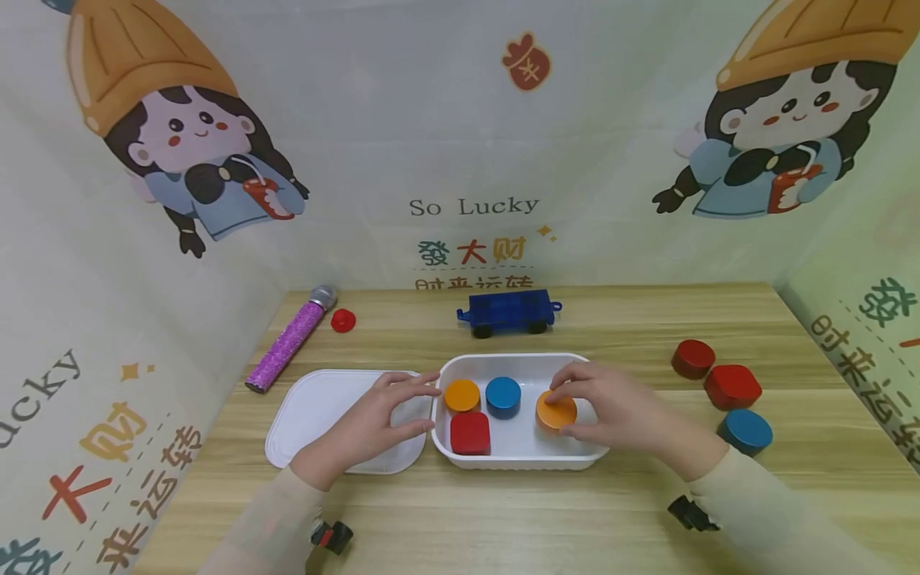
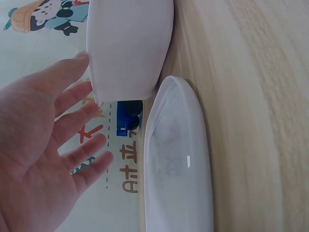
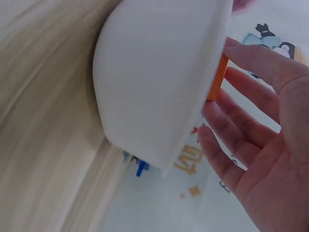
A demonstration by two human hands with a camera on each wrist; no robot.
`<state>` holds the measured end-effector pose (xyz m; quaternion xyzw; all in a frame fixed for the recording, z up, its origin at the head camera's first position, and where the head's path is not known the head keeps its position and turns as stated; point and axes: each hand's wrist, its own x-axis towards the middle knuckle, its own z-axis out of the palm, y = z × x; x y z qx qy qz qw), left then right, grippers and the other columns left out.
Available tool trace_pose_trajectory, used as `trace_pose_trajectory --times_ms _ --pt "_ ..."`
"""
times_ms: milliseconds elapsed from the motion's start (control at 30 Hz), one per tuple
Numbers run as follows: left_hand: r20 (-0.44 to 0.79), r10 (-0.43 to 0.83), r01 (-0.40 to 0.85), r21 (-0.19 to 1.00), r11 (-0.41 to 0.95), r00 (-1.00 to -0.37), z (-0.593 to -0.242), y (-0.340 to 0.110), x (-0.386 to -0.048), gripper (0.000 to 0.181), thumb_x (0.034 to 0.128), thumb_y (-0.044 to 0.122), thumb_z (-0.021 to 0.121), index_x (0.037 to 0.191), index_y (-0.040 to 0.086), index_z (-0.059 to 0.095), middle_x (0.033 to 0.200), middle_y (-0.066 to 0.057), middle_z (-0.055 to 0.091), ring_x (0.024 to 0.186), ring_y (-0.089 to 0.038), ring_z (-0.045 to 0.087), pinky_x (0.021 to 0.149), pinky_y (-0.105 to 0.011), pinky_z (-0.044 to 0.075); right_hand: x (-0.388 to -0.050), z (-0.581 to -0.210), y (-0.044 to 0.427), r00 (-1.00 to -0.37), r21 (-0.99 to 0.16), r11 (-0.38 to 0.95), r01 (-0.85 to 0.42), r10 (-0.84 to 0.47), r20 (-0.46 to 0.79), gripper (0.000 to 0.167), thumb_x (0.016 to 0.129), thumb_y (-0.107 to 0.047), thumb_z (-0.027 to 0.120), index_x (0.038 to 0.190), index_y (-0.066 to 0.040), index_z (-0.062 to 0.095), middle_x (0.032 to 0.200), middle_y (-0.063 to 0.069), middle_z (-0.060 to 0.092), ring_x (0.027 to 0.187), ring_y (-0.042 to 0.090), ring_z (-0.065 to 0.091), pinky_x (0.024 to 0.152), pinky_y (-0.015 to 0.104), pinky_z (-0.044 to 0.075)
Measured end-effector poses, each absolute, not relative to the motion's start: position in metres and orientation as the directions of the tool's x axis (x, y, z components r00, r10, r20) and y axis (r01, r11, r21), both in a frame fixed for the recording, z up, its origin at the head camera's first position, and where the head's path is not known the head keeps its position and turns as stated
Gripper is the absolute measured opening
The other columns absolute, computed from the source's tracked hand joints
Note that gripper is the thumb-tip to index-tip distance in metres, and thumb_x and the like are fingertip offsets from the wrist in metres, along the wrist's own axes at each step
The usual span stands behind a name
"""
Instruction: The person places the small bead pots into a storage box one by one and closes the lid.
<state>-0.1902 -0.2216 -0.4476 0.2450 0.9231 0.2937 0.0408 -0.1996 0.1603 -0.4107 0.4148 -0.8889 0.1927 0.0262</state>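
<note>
A white container [image 1: 521,461] holds an orange round block [image 1: 462,395], a blue round block [image 1: 503,397] and a red square block [image 1: 470,434]. My right hand [image 1: 611,403] pinches another orange block [image 1: 557,413] between thumb and fingers, over the right part of the container; in the right wrist view that orange block [image 3: 218,78] shows past the rim, beside the hand [image 3: 260,116]. My left hand [image 1: 370,415], fingers extended, is at the container's left edge above the white lid [image 1: 309,415]. The left wrist view shows this hand [image 2: 48,130] with nothing in it, fingertips by the container wall [image 2: 130,48].
A blue toy wagon [image 1: 509,311] stands behind the container. At the back left lie a pink glittery microphone [image 1: 291,342] and a small red piece [image 1: 343,320]. To the right are a dark red round block [image 1: 693,359], a red block [image 1: 732,386] and a blue block [image 1: 745,432].
</note>
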Motion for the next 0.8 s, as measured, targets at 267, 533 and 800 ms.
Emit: trace_pose_trajectory --times_ms 267,533,800 --pt "0.132 0.525 0.509 0.522 0.684 -0.841 -0.449 -0.223 -0.196 0.044 0.0934 0.036 0.077 0.134 0.022 0.069 0.156 -0.004 0.054 0.145 -0.035 0.04 0.114 -0.064 0.042 -0.201 -0.425 0.141 -0.678 -0.425 0.579 -0.696 -0.725 0.123 0.029 0.083 -0.02 0.088 0.11 -0.016 0.078 0.115 -0.004 0.068 0.11 0.017 0.063 0.099 0.039 0.058" --pt "0.144 0.546 0.536 0.502 0.679 -0.825 -0.446 -0.223 -0.199 0.044 0.0914 0.036 0.08 0.132 0.022 0.071 0.154 -0.004 0.055 0.145 -0.032 0.039 0.116 -0.063 0.04 -0.207 -0.431 0.126 -0.644 -0.46 0.543 -0.703 -0.76 0.088 0.03 0.082 -0.023 0.089 0.109 -0.016 0.08 0.114 -0.004 0.069 0.109 0.017 0.063 0.103 0.04 0.055" --pt "0.1 0.541 0.504 0.53 0.682 -0.835 -0.444 -0.221 -0.199 0.042 0.0922 0.037 0.078 0.131 0.024 0.071 0.155 0.0 0.053 0.147 -0.033 0.036 0.117 -0.066 0.037 -0.207 -0.437 0.115 -0.61 -0.447 0.528 -0.722 -0.791 0.052 0.029 0.084 -0.021 0.087 0.112 -0.016 0.08 0.118 -0.005 0.07 0.111 0.016 0.064 0.102 0.036 0.056"
